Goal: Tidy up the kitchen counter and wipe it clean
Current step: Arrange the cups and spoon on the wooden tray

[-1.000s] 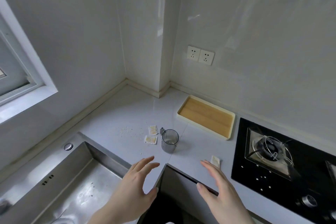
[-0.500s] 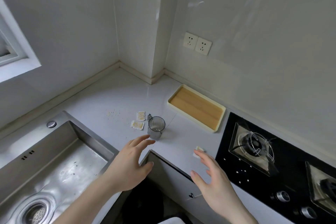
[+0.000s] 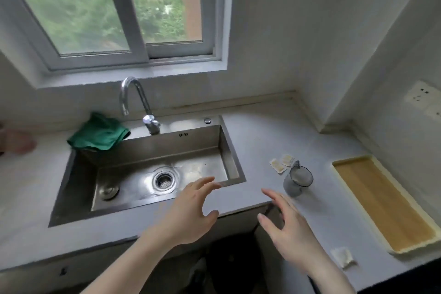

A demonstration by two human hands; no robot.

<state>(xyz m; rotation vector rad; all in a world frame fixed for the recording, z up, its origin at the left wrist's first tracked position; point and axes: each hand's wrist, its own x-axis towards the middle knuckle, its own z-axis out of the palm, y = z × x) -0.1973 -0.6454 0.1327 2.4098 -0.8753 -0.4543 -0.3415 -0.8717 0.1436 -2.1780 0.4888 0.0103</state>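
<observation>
A green cloth (image 3: 99, 132) lies crumpled at the back left corner of the steel sink (image 3: 229, 150). On the grey counter (image 3: 260, 141) to the sink's right stand a small smoky plastic cup (image 3: 297, 180) and two pale packets (image 3: 281, 163) just behind it. Another torn packet (image 3: 343, 256) rests near the front edge. My left hand (image 3: 191, 215) hovers open over the sink's front right corner. My right hand (image 3: 286, 229) hovers open above the counter's inner corner, a little short of the cup. Both hold nothing.
A cream tray with a wooden floor (image 3: 381, 200) lies along the right wall. A curved chrome tap (image 3: 140, 102) rises behind the sink under the window (image 3: 124, 12). A blurred pinkish object (image 3: 16, 138) sits at the far left. Sockets (image 3: 423, 98) are on the right wall.
The view has swung left: the hob has left the frame, and the window, tap, whole sink and green cloth have come in. Both hands stay open and empty in front of me.
</observation>
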